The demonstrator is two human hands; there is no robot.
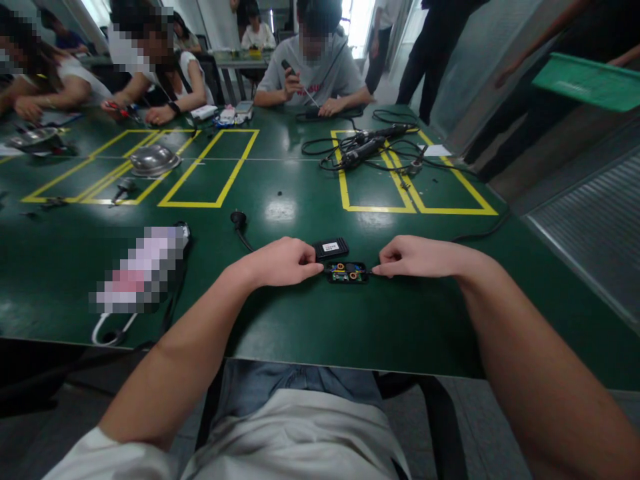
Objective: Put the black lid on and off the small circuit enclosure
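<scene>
A small opened black adapter case (347,272) with a circuit board and orange parts inside lies on the green table (300,313), close to the front edge. My left hand (283,261) is closed and pinches the case's left end. My right hand (413,257) is closed too, its fingertips at the case's right end, where a thin cable leaves. The black lid (331,248) with a white label lies flat just behind the case, between my hands.
A black plug with cord (239,220) lies to the left, beside a blurred object with a white cable (143,267). Electric screwdrivers and tangled cables (373,147) sit in the yellow-taped zone ahead. Metal bowls (154,160) stand far left. Other people work along the far side.
</scene>
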